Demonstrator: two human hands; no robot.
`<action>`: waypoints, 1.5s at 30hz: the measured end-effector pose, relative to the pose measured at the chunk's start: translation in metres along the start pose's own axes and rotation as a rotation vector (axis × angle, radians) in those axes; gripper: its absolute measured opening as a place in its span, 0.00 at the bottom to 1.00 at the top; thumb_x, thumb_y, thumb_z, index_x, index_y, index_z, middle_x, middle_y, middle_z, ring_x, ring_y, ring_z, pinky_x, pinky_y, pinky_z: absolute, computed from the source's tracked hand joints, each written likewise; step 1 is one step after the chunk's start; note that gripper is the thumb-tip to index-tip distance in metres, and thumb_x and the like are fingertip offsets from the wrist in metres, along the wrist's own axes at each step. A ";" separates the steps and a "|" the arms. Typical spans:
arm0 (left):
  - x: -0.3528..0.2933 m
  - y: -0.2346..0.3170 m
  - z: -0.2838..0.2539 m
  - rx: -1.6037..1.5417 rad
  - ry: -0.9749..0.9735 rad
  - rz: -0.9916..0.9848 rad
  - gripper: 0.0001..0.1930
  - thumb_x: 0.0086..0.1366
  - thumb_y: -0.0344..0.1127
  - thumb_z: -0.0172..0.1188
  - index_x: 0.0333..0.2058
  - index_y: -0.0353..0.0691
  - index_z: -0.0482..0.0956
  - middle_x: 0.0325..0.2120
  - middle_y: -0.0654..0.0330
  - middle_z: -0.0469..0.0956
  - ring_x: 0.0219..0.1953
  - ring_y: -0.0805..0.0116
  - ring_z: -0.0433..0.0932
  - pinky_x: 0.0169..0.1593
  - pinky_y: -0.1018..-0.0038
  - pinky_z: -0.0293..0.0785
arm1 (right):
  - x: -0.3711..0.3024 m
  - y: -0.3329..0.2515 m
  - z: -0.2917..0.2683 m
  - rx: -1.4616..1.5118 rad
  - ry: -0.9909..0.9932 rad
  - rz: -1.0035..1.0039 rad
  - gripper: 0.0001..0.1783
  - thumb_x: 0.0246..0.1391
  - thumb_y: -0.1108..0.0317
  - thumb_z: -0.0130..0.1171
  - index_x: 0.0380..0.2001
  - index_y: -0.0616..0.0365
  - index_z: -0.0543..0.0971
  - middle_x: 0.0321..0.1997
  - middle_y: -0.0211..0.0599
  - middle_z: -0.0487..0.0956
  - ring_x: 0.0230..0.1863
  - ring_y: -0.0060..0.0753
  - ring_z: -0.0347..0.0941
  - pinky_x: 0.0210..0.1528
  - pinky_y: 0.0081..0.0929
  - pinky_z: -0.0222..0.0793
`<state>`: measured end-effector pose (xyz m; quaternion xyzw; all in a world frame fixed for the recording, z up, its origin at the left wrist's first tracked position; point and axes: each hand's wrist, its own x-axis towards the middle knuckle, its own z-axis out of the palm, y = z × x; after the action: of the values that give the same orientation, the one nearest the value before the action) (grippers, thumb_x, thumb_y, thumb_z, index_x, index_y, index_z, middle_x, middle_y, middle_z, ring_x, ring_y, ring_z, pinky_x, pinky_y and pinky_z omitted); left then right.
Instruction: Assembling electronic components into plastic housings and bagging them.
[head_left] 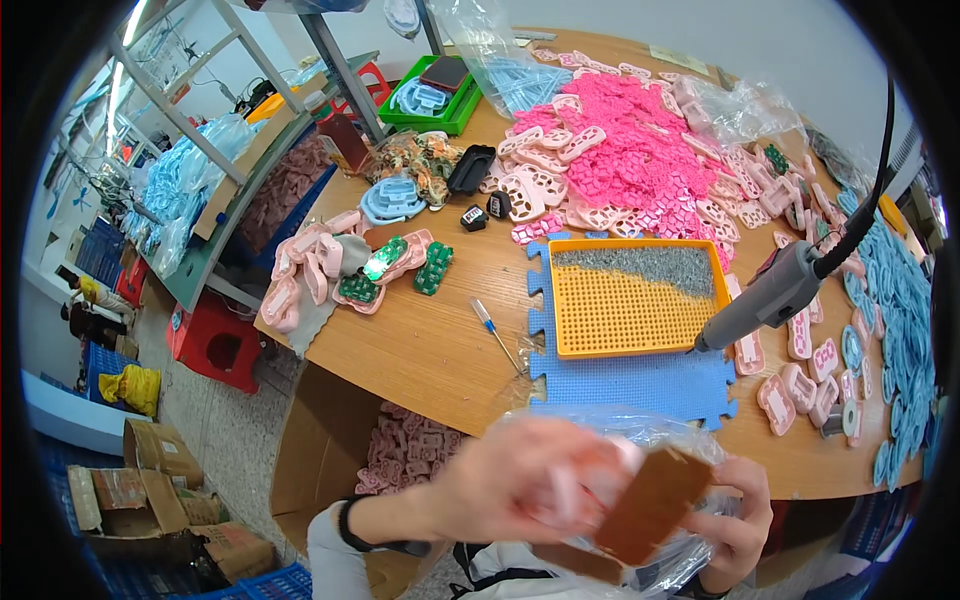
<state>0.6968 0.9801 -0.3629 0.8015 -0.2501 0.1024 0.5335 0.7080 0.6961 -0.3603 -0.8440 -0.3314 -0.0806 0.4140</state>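
Note:
My left hand [470, 480], smeared by motion, is closed around pale pink plastic pieces [565, 495] at the front edge of the table. Their exact shape is blurred. Beside them, between my hands, is a brown cardboard piece [655, 505], tilted. My right hand [740, 515] has its fingers curled at the edge of a clear plastic bag [640, 425], which spreads behind and below the cardboard. Just beyond the bag, a blue foam mat [630, 385] carries a yellow tray [620, 354] with grey screws filling its far part.
A grey electric screwdriver [765, 295] hangs over the tray's right edge. Bright pink parts [640, 140] lie heaped at the back, blue rings [905, 330] at the right. A pen [493, 332] and green circuit boards [433, 268] lie left. A cardboard box [310, 450] stands below the table.

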 end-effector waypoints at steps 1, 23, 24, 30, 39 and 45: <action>-0.001 0.003 0.019 0.003 -0.050 -0.001 0.33 0.46 0.37 0.70 0.53 0.39 0.68 0.40 0.55 0.73 0.40 0.62 0.75 0.44 0.71 0.73 | -0.003 0.001 0.002 -0.005 0.002 -0.004 0.11 0.31 0.68 0.61 0.24 0.41 0.84 0.36 0.28 0.74 0.37 0.32 0.70 0.43 0.35 0.63; 0.029 -0.197 -0.166 0.946 -0.141 -0.283 0.32 0.48 0.29 0.63 0.55 0.42 0.66 0.43 0.54 0.74 0.47 0.55 0.69 0.52 0.65 0.64 | 0.002 -0.011 -0.005 -0.004 0.079 -0.004 0.11 0.29 0.66 0.59 0.22 0.57 0.81 0.46 0.50 0.73 0.48 0.53 0.67 0.50 0.41 0.62; 0.028 -0.188 -0.157 0.795 -0.043 -0.278 0.31 0.49 0.28 0.63 0.54 0.40 0.67 0.42 0.53 0.74 0.46 0.55 0.70 0.49 0.67 0.66 | 0.003 -0.010 -0.005 0.002 0.070 -0.014 0.11 0.29 0.67 0.59 0.22 0.56 0.81 0.46 0.50 0.73 0.48 0.53 0.67 0.50 0.41 0.62; 0.034 -0.061 -0.058 0.205 0.020 -0.241 0.22 0.54 0.22 0.60 0.49 0.32 0.70 0.43 0.55 0.75 0.44 0.66 0.75 0.47 0.73 0.70 | -0.011 0.012 -0.001 -0.094 0.101 0.026 0.11 0.24 0.58 0.62 0.20 0.43 0.83 0.42 0.43 0.70 0.42 0.45 0.66 0.43 0.37 0.62; -0.009 -0.022 0.057 0.090 -0.607 -0.147 0.31 0.57 0.43 0.59 0.57 0.38 0.63 0.47 0.47 0.70 0.48 0.50 0.71 0.48 0.67 0.71 | -0.005 -0.008 -0.006 -0.098 0.108 -0.106 0.12 0.24 0.63 0.61 0.20 0.49 0.82 0.44 0.46 0.71 0.45 0.49 0.66 0.46 0.39 0.62; 0.008 -0.032 -0.063 -0.203 -0.350 -0.638 0.13 0.57 0.27 0.59 0.42 0.34 0.77 0.40 0.56 0.79 0.40 0.68 0.78 0.44 0.73 0.74 | -0.017 -0.004 -0.011 -0.038 0.121 -0.054 0.11 0.26 0.68 0.61 0.22 0.56 0.82 0.46 0.49 0.72 0.48 0.52 0.67 0.49 0.41 0.62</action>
<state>0.7266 1.0447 -0.3595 0.7876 -0.0840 -0.2330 0.5643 0.6940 0.6812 -0.3582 -0.8360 -0.3267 -0.1487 0.4150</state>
